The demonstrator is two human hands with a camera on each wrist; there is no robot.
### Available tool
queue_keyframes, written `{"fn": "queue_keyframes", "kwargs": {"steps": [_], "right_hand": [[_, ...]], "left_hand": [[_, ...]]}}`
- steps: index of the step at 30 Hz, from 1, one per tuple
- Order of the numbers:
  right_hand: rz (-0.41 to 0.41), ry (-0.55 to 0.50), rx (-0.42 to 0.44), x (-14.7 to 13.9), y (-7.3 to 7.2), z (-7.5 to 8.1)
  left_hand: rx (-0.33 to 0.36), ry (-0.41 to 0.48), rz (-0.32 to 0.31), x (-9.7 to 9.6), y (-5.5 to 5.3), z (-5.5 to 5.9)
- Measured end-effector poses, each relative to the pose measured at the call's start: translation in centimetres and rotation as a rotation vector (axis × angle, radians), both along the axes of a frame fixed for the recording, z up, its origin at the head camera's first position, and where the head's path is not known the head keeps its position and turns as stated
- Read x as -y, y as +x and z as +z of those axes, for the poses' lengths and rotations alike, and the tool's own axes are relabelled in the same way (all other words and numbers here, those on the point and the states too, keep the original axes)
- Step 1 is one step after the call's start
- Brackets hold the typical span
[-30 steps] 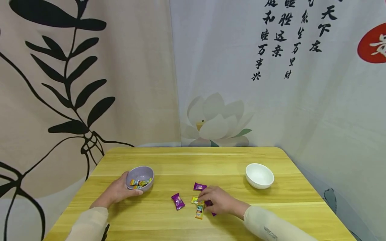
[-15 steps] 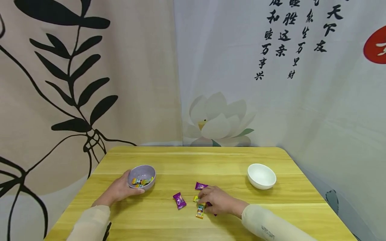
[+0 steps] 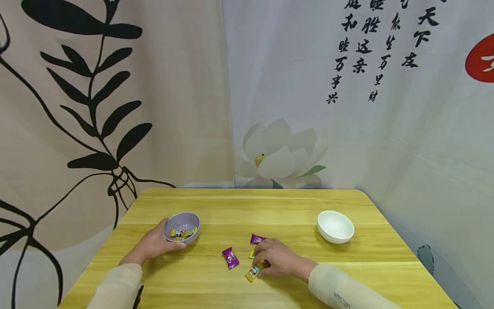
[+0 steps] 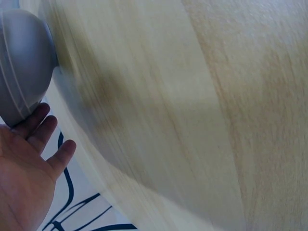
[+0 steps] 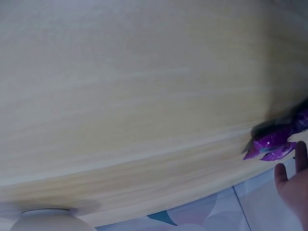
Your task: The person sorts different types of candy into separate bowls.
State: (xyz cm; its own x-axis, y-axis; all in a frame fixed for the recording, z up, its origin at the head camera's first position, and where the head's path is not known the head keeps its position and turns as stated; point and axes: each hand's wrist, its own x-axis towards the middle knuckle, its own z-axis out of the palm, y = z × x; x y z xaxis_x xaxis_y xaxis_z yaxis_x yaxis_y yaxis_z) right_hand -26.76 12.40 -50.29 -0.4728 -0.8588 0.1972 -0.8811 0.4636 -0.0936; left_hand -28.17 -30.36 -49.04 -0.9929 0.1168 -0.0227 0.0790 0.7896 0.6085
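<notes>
My left hand (image 3: pixel 154 243) holds a small lilac bowl (image 3: pixel 191 239) by its side, with the thumb at the near side. Several yellow wrapped candies (image 3: pixel 183 234) lie inside it. In the left wrist view, fingertips meet the outside of the grey-looking bowl (image 4: pixel 30 53). At mid-table my right hand (image 3: pixel 279 257) pinches a yellow wrapped candy (image 3: pixel 252 273), which lies slanted under the fingers. Another yellow candy (image 3: pixel 251 254) peeks out beside the fingers, mostly hidden. Purple wrapped candies (image 5: pixel 274 142) show beside the right fingers in the right wrist view.
One purple candy (image 3: pixel 230 258) lies left of my right hand, and another purple candy (image 3: pixel 257 239) just beyond it. A white bowl (image 3: pixel 335 227) stands at the right on the wooden table (image 3: pixel 247 206). Printed cloth (image 3: pixel 185 107) hangs behind the table.
The near yellow candy has turned from upright to slanted under my right fingers. That hand now covers the purple candy beside it. My left hand still holds the lilac bowl.
</notes>
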Motion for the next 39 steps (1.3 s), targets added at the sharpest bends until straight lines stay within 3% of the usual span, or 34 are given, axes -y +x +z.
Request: {"fn": "queue_keyframes", "kwargs": {"steps": [5,12,21,39], "right_hand": [[0.025,-0.004,-0.006,0.13,0.07,-0.06],[0.017,0.006,0.069,0.12,0.12,0.24],[0.017,0.005,0.091,0.25,0.11,0.43],[0.048,0.018,-0.064,0.77,0.11,-0.21]], "left_hand": [[-0.007,-0.002,-0.006,0.01,-0.02,-0.03],[-0.007,-0.015,0.000,-0.06,-0.15,0.03],[-0.007,0.003,-0.009,-0.06,-0.19,0.01],[0.006,-0.003,-0.002,-0.01,0.01,0.10]]}}
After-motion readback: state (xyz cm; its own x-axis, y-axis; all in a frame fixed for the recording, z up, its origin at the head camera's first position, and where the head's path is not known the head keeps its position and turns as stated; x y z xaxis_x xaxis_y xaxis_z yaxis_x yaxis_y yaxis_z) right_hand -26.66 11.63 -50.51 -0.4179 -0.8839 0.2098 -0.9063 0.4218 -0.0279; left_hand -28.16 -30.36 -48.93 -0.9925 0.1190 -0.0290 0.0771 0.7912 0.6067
